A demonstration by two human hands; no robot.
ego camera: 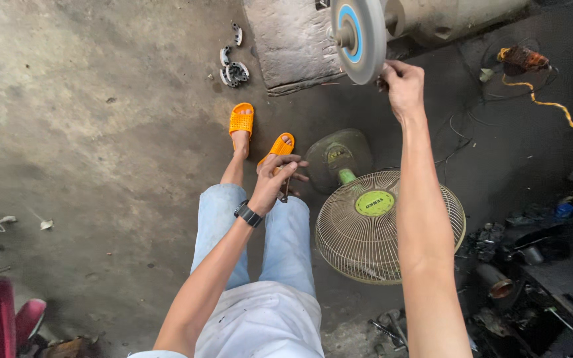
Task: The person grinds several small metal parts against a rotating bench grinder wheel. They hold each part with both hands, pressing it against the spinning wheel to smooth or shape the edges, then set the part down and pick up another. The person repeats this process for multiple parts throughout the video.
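Head view, looking straight down at a seated person's own arms and legs over a rough grey concrete floor (101,132).

The right arm is stretched out almost fully, forearm bare. The right hand (402,85) is raised to the edge of a grinding wheel (359,36), a thick grey disc with a blue ring around its hub. The fingers are closed on a small dark piece (382,82) pressed against the wheel's lower rim; it is too small to say what it is. The wheel sits on a stained concrete block (293,43).

The left arm is bent at the elbow, with a black watch (248,213) on the wrist. The left hand (274,180) hovers above the knees, fingers curled together around a thin dark metal part (286,191) that hangs down from them.

The legs wear pale blue jeans (280,245), and the feet are in orange perforated slides (241,120).

Just right of the knees lies a floor fan (382,229), its round wire cage face up, with a green centre cap and a dull green base.

A heap of small curved grey metal pieces (233,69) lies on the floor near the block. A yellow cable (552,105) snakes across the upper right. Dark, oily scrap metal (538,278) is piled at lower right.
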